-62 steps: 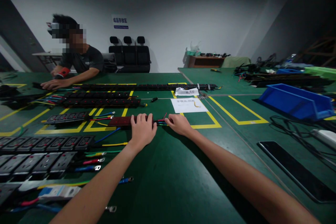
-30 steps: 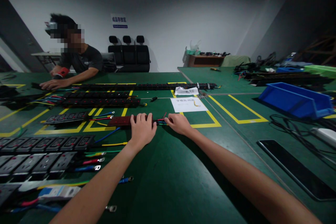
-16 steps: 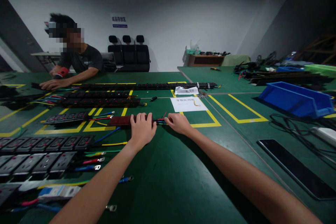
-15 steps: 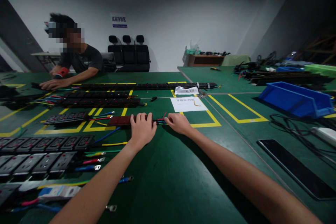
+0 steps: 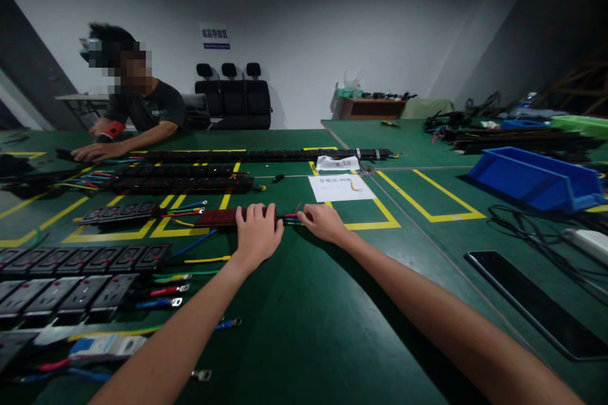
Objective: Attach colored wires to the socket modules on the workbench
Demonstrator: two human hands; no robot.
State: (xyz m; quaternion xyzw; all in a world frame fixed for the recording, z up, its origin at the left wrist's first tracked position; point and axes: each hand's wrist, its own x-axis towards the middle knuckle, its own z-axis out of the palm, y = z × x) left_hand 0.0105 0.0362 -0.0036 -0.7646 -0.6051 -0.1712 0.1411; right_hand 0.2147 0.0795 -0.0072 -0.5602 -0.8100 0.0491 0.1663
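My left hand [image 5: 258, 235] lies over the right end of a dark red strip [image 5: 215, 218], fingers across its top and far edge. Coloured wires [image 5: 291, 219] come out of that end, and the closed fingers of my right hand [image 5: 323, 223] hold them a short way to the right. The fingertips there are partly hidden. At the strip's left end are more wires with ring terminals [image 5: 202, 204], close to a black socket strip [image 5: 118, 213].
Several socket strips [image 5: 85, 259] with ring-ended leads lie at left. Beyond my hands are long black strips [image 5: 185, 185] and a paper sign [image 5: 339, 190]. A blue bin [image 5: 532, 180], cables and a phone [image 5: 532, 300] lie at right. A co-worker [image 5: 147, 104] works at far left.
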